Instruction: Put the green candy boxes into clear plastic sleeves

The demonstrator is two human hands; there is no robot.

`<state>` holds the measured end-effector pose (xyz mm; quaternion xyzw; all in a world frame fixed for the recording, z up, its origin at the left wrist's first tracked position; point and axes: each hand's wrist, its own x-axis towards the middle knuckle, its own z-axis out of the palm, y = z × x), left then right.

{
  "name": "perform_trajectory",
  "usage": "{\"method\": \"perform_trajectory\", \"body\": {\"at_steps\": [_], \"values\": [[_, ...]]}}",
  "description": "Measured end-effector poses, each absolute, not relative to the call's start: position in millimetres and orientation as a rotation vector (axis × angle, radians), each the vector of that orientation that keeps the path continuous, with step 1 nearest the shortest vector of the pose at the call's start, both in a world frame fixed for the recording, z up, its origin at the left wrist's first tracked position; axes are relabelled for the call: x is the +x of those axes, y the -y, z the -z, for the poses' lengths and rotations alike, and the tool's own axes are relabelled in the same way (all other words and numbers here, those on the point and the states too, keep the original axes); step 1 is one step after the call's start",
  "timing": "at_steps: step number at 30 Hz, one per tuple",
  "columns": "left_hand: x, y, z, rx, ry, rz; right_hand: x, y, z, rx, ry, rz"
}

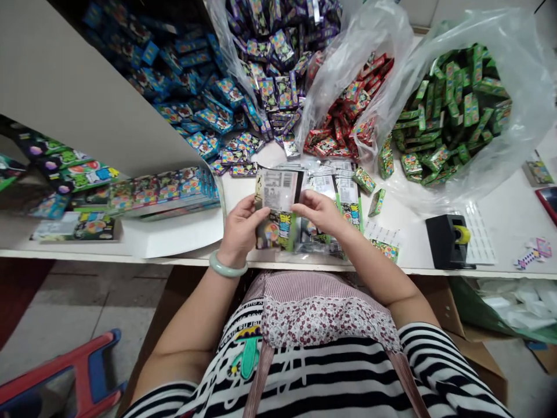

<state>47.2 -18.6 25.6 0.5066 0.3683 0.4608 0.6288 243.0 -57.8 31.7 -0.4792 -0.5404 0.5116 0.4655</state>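
Observation:
My left hand (241, 227) and my right hand (319, 211) both grip one printed packet (278, 200), held upright just above the white table's front edge (108, 253). Its upper part shows a barcode label and its lower part colourful print. My left fingers pinch the packet's left side, and my right fingers pinch its right side near the top. A jade bangle (227, 267) circles my left wrist. Under my hands lies a stack of similar flat packets (335, 191) in clear wrap.
Heaps of small boxes fill the back: blue (187, 75), purple in a clear bag (274, 52), red in a bag (352, 110), green in a bag (452, 110). A black tape dispenser (448, 241) stands right. Stacked packs (165, 188) lie left. A cardboard box (478, 348) sits below.

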Motion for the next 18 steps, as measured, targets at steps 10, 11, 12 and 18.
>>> {"method": "perform_trajectory", "body": {"at_steps": [10, 11, 12, 18], "values": [[69.9, 41.9, -10.5, 0.970, -0.715, -0.979, 267.5, 107.1, -14.9, -1.365, 1.234, -1.435], [69.9, 40.9, -12.5, 1.021, -0.696, -0.975, 269.0, 109.7, -16.5, -1.374, 1.223, -1.376], [69.6, 39.6, -14.5, 1.076, -0.678, -0.975, 269.9, 110.9, -18.9, -1.380, 1.197, -1.291], [59.4, 33.6, -22.0, 1.393, -0.648, -0.902, 268.3, 107.7, -33.2, -1.368, 1.168, -0.975]]}}
